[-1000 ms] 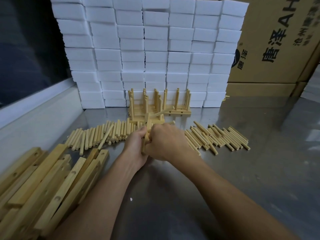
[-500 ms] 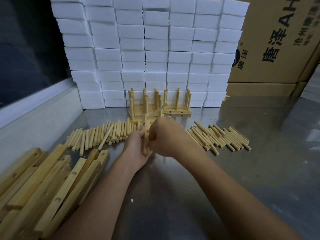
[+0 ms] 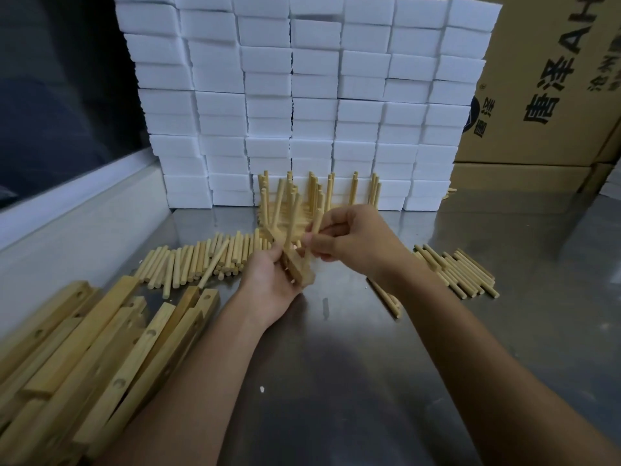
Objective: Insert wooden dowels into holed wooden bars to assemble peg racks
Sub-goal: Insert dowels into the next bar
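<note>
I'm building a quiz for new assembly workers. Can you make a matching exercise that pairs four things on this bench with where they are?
Things:
1. holed bars pile
2. finished racks
3. white foam blocks
4. cardboard box

Places:
A. stacked as a wall at the back
B. near left of the table
C. far right, printed with black characters
D. standing just in front of the white wall

Pairs: 1-B, 2-D, 3-A, 4-C
</note>
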